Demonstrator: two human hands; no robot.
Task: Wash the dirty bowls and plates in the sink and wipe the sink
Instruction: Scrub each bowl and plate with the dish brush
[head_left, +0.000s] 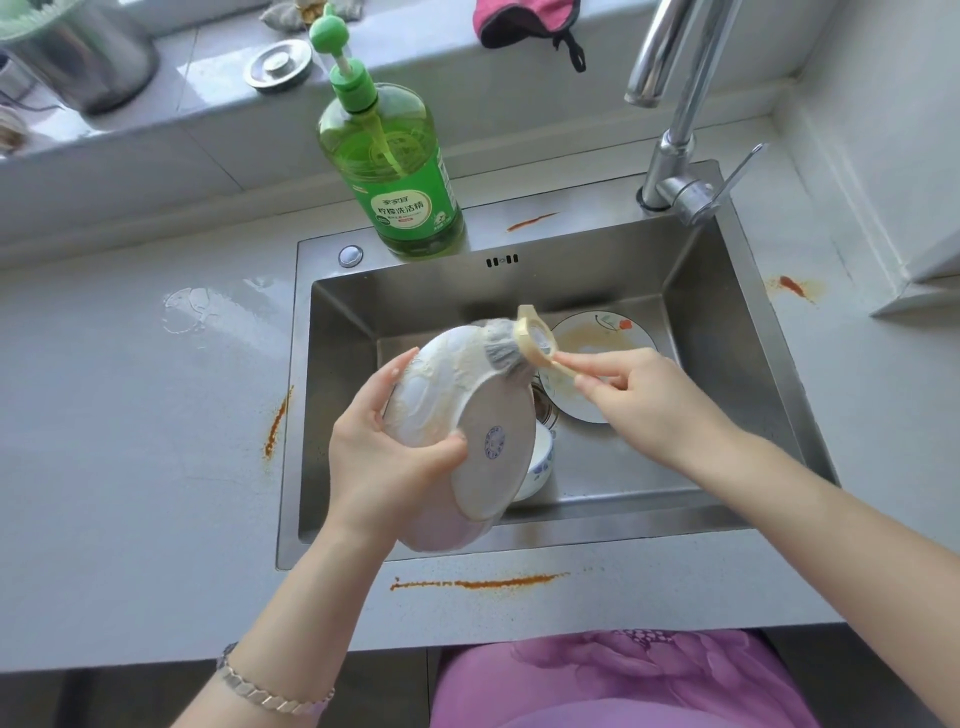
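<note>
White ceramic bowl (498, 410), soapy outside and blue-marked on its base, is hanging tilted above the stainless steel sink (727, 364). In the head view, we are gripping it in our left hand (379, 447), thumb by the base and fingers curled over the rim. Our right hand (623, 384) is pinching the beige handle of a grey-headed dish brush (501, 348), whose head is touching the bowl's side. Below, 1 stained flower-patterned plate (608, 332) and 1 small blue-patterned bowl (540, 462) are lying in the basin. A green dish-soap pump bottle (400, 176) is standing on the sink's back rim, left of the chrome tap (675, 145). Orange smears (478, 583) are streaking the grey countertop (130, 441).
</note>
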